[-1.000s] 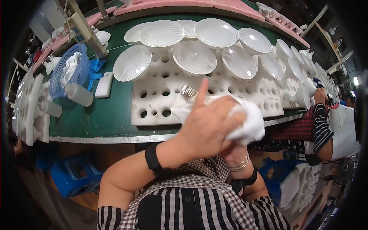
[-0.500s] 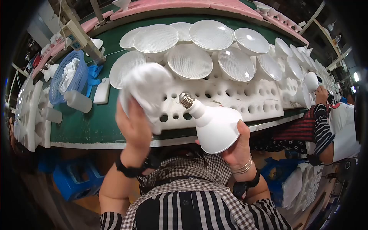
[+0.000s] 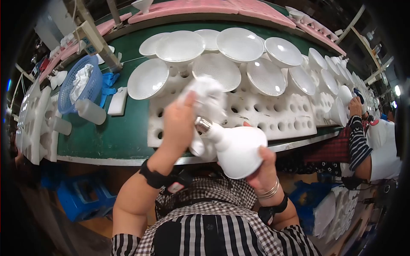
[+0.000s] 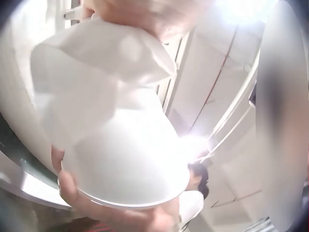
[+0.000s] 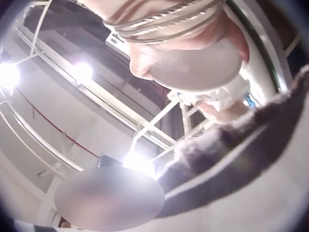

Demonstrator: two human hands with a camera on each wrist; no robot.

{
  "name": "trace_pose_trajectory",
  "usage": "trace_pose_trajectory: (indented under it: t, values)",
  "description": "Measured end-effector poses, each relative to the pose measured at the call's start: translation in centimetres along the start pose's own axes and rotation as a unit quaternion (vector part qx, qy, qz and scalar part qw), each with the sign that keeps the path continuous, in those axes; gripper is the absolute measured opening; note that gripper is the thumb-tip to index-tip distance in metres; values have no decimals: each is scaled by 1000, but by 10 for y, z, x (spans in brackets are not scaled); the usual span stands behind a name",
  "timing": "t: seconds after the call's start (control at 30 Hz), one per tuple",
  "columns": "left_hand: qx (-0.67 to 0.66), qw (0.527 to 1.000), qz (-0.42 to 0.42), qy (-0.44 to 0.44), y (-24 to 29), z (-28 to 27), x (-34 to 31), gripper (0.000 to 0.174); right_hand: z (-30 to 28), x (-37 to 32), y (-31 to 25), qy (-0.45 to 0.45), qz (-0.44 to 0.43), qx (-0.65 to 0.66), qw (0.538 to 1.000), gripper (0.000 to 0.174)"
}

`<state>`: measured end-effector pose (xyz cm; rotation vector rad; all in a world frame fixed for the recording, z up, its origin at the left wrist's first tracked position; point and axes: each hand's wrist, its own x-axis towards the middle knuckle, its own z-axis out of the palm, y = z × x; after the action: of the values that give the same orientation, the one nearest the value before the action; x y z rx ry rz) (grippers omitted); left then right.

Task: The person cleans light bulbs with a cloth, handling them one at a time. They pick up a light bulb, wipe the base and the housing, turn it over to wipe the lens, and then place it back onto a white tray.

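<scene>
My right hand [image 3: 262, 173] grips a white reflector light bulb [image 3: 241, 151] by its wide rim, thumb on the near side. The bulb tilts so its metal screw base [image 3: 203, 124] points up and left. My left hand [image 3: 181, 123] holds a crumpled white cloth [image 3: 209, 96], blurred by motion, right beside the screw base. In the left wrist view the cloth [image 4: 101, 58] drapes over the bulb's narrow end, and the right-hand fingers [image 4: 70, 188] curl at its rim. The right wrist view shows the bulb's dimpled lens [image 5: 198, 67] in that hand.
Several similar bulbs [image 3: 228, 45] stand lens-up in a white foam block [image 3: 273, 113] with holes. Left on the green table [image 3: 85, 143] are a blue basket [image 3: 66, 94] of cloths, a white bottle [image 3: 92, 112] and a white block [image 3: 117, 101]. Another person [image 3: 380, 141] works at right.
The left hand and cloth were at the bulb, swung away left, then came back to its screw base. The right hand keeps its hold on the bulb.
</scene>
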<state>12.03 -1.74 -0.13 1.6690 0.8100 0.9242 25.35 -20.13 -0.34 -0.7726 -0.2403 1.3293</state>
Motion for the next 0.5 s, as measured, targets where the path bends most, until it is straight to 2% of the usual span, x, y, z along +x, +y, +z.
trace_pose_trajectory:
  t: [0.07,0.1,0.13,0.17,0.2,0.23,0.27,0.33,0.4,0.43,0.47,0.5]
  values:
    - [-246,965,-14,91,5,-1,-1,41,0,-2,-7,18,-12,9,1000,89]
    - [-160,983,25,90,6,-11,-6,31,-1,-4,-10,33,-19,18,999,91]
    - [-164,983,23,85,2,-17,-7,31,-3,-5,-12,38,-22,18,999,91]
    - [102,988,98,65,-4,-22,-5,30,-4,-3,-13,33,-23,18,999,90]
    - [361,917,166,43,-9,-22,-4,32,-4,-1,-14,26,-23,19,999,88]
    - [429,885,180,34,-16,-16,-4,45,-3,-1,-13,27,-28,10,999,86]
    - [430,884,181,37,-16,-13,-7,45,-1,0,-13,23,-28,10,999,86]
    - [437,862,252,57,-14,-10,-15,50,1,1,-14,25,-23,16,999,88]
    - [426,860,273,73,-6,-9,-25,50,0,1,-15,27,-12,23,999,88]
    - [295,922,249,39,-3,-9,-31,52,0,0,-16,26,0,25,999,88]
    - [157,963,218,9,1,-9,-36,54,-1,-1,-15,27,3,24,999,88]
    - [-10,993,103,-54,10,-4,-41,58,-1,0,-14,18,7,20,1000,88]
